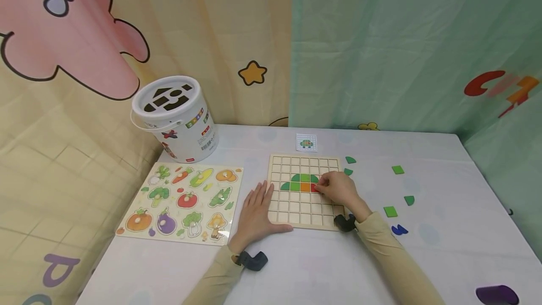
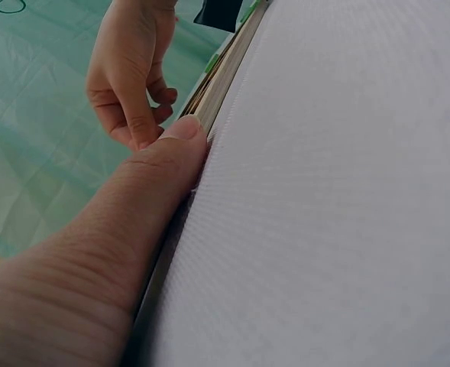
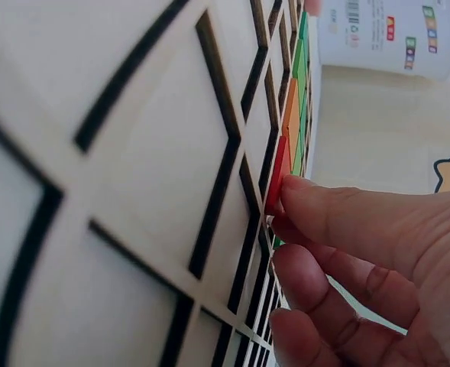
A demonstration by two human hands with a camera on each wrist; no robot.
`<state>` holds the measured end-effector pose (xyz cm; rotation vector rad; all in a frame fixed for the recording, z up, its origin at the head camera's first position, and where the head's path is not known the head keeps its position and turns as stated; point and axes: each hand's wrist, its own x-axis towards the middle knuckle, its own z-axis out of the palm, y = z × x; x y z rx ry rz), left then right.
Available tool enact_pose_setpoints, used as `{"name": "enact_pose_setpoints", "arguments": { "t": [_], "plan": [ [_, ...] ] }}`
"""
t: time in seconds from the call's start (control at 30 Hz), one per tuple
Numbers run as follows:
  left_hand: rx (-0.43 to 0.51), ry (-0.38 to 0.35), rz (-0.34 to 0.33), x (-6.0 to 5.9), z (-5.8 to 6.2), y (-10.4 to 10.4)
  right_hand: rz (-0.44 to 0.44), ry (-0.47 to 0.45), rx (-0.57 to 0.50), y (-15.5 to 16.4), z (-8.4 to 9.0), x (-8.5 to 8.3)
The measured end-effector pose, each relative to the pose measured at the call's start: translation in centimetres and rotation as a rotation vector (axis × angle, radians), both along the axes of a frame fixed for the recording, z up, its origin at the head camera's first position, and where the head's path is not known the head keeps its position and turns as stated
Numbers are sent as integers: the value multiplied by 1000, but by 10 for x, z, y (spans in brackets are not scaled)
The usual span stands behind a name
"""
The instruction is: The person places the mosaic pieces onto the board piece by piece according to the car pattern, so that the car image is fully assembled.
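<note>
A wooden grid board [image 1: 300,211] lies on the table, with green tiles [image 1: 295,186] and an orange square tile [image 1: 305,187] set in its cells. My right hand [image 1: 340,189] pinches a red square tile [image 3: 277,174] between thumb and fingertips, beside the orange one; the tile stands slightly proud of the grid. With fingers spread straight, my left hand [image 1: 255,215] rests at the board's left edge, its thumb along the front edge. Behind the board lies a small pattern card [image 1: 306,143] picturing a coloured shape on a grid.
Loose green tiles [image 1: 390,211] and blue pieces [image 1: 399,229] lie to the right. On the left are a vegetable puzzle board [image 1: 171,234] and, behind it, a white lidded bucket [image 1: 186,138]. A purple object [image 1: 497,294] sits at the near right corner.
</note>
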<state>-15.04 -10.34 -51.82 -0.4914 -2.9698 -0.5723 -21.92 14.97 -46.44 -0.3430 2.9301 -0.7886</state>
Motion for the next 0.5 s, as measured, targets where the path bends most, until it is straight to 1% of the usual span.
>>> {"name": "enact_pose_setpoints", "arguments": {
  "t": [0.2,0.4,0.5],
  "plan": [
    [-7,2,-3,0,0,0,6,-1,13,4,1,2],
    [-10,-1,2,-1,-1,0,44,25,5,7,2,5],
    [-11,-4,3,-1,-1,0,75,22,-12,9,1,6]
  ]
}}
